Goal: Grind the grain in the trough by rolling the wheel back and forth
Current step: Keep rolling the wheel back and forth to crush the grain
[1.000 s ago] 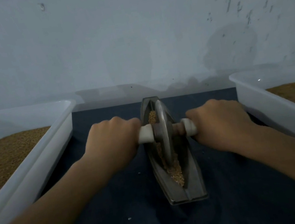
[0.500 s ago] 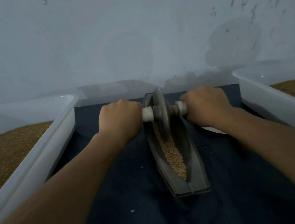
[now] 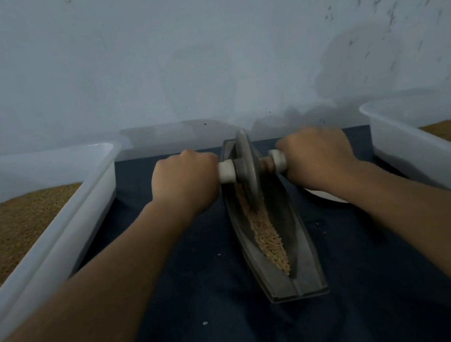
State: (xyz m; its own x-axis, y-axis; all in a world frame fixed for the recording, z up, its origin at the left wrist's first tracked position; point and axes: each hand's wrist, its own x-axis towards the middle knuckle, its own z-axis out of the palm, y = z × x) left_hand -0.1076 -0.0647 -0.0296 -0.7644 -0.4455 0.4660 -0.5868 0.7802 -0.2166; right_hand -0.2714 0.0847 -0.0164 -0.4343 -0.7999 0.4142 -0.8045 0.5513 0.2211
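Left hand (image 3: pixel 186 182) and right hand (image 3: pixel 317 155) each grip an axle handle; between them the wheel (image 3: pixel 248 173) stands in the trough (image 3: pixel 298 236), grain (image 3: pixel 268 238) nearer.

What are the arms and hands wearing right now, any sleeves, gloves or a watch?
Nothing worn shows. The left forearm and right forearm are bare to the frame edge: no sleeves. The left hand and right hand have no gloves; no watch or band at either wrist. Fingers are hidden, so rings cannot be told.
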